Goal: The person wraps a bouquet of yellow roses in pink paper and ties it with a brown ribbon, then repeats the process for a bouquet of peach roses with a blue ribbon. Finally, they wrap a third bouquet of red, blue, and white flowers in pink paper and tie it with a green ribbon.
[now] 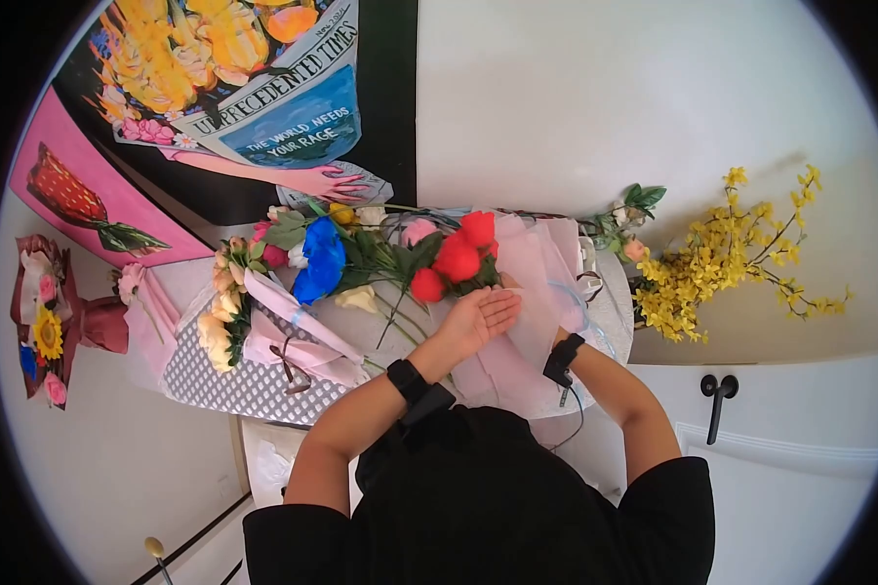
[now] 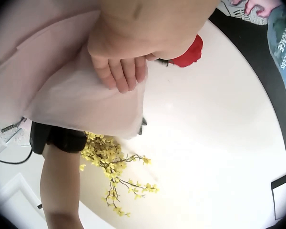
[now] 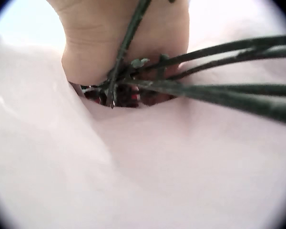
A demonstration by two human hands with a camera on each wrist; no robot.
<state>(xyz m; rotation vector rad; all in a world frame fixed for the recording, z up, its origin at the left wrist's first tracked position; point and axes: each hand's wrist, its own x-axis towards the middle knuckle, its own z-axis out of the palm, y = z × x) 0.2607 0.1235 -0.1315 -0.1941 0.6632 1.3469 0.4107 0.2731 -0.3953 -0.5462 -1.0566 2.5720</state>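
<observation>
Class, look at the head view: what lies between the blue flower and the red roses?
Green leaves and stems lie between the blue flower and the red roses; the head view shows this.

A blue flower [image 1: 322,259] lies among green leaves toward the left of the white round table [image 1: 615,307], with cream roses [image 1: 217,322] just beside it in a wrapped bouquet — its grey dotted paper [image 1: 234,385] hangs over the table's near edge. A spray of yellow blossom branches [image 1: 727,249] reaches out from the table's right side; the left wrist view shows it too, low in the picture. On the wall hangs a poster [image 1: 263,88] with yellow flowers in a newspaper headed "Unprecedented Times" — beside it a pink panel [image 1: 78,200] with a red tulip. Far left stands a sunflower bouquet [image 1: 47,327]. A black door handle [image 1: 719,395] shows at lower right.
</observation>
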